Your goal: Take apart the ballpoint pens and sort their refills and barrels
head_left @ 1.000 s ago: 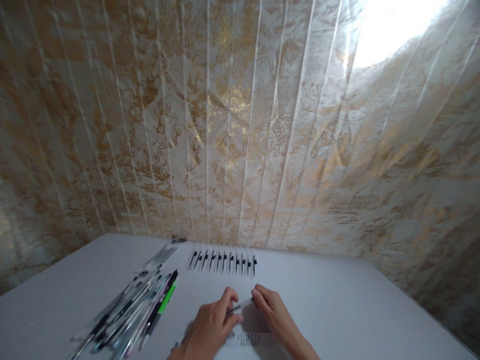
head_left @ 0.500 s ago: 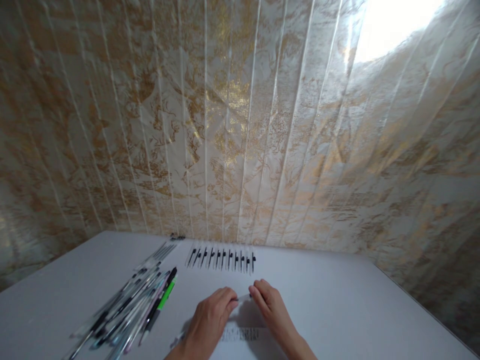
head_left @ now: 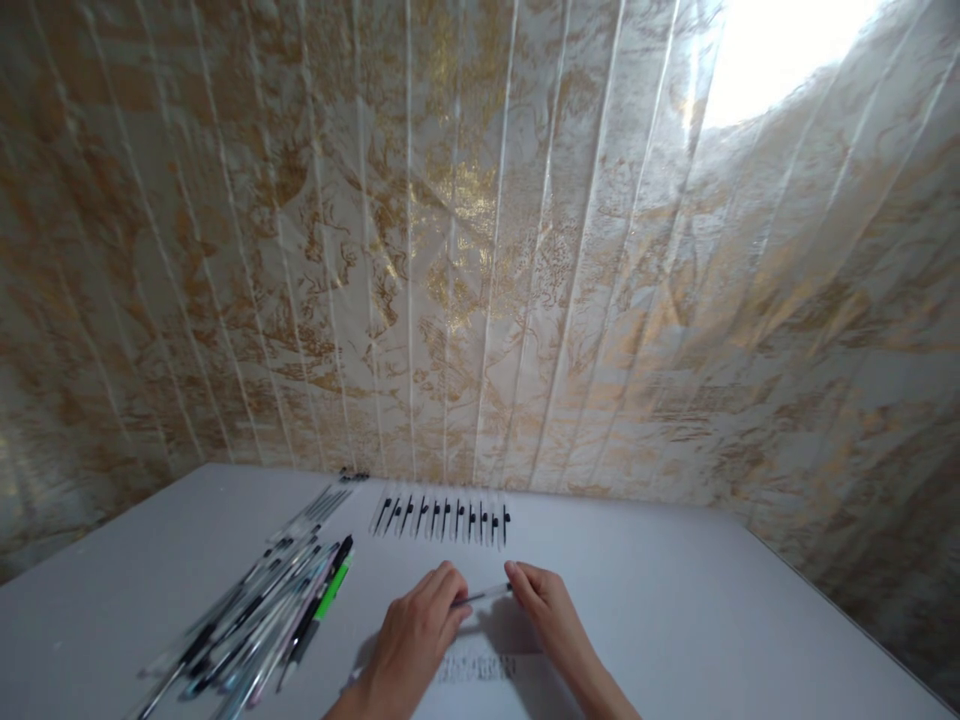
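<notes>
Between my two hands is a thin, clear pen [head_left: 487, 594] with dark ends, held nearly level above the table. My left hand [head_left: 424, 635] pinches its left end, and my right hand [head_left: 546, 605] grips the dark right end between thumb and fingers. Whether the part in my left hand is a separate piece, I cannot tell. Under my hands lies a white paper strip [head_left: 476, 668] with blurred dark print, partly hidden by my left hand.
A heap of pens [head_left: 255, 610] lies at the left, with a green and black pen [head_left: 330, 595] on its right side. Several clear pens with black clips [head_left: 446, 515] form a row at the back. Small dark pieces [head_left: 354, 474] sit by the white table's [head_left: 675, 590] back edge.
My hands have moved slightly apart, the right one a little to the right. More of the clear pen now shows between them. The heap and the row stay as they were.
</notes>
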Tool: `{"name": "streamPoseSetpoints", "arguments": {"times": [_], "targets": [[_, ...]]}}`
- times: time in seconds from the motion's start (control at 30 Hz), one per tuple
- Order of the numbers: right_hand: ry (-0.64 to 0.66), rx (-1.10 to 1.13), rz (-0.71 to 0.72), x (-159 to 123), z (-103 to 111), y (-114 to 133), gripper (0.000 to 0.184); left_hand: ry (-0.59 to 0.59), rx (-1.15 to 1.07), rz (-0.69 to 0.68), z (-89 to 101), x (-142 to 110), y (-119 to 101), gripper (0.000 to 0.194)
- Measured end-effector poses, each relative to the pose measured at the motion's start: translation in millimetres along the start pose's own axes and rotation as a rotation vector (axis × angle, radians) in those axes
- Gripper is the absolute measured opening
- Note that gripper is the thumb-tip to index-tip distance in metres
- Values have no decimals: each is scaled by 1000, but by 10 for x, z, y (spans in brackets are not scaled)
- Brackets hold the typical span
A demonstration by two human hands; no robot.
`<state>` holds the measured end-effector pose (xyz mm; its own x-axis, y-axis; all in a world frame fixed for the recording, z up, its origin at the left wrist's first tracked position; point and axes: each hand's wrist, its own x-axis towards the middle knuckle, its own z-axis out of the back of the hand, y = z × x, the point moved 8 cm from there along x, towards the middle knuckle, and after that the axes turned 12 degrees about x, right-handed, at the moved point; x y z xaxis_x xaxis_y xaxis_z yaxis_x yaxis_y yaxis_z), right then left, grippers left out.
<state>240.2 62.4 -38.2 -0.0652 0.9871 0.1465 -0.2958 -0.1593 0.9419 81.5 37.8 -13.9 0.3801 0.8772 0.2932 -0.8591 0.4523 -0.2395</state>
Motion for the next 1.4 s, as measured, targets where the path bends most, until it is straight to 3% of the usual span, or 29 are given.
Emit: {"name": "streamPoseSetpoints", "arguments": {"times": [0.13,0.23,0.33,0.43,0.57,0.7,0.8,0.87,1.03,1.4], "targets": [[-6,23,21,5,6,31,58,-33,-2,-35,34,5,1,17],[-26,30,23,3,27,33,55,11,10,-31,-8,2,5,24],[-31,30,14,4,36,9,54,23,-14,-18,-40,-6,13,15],[-24,13,-20,11,34,-41,56,-8,-23,15,-36,-17,41,25],[-51,30,-32,25,68,-66,58,-37,18,-7,-5,-17,19,13],[-62,49,12,26,85,-31,56,81,74,-5,-67,5,18,23],[-40,49,-2,22,67,-47,54,156,19,39,-105,10,46,13],[-31,43,-16,22,63,-62,53,171,-7,81,-113,8,68,21],[-5,71,-7,26,62,-41,50,201,30,110,-164,7,66,12],[128,138,74,0,55,36,42,240,-87,113,-91,-10,95,33]]}}
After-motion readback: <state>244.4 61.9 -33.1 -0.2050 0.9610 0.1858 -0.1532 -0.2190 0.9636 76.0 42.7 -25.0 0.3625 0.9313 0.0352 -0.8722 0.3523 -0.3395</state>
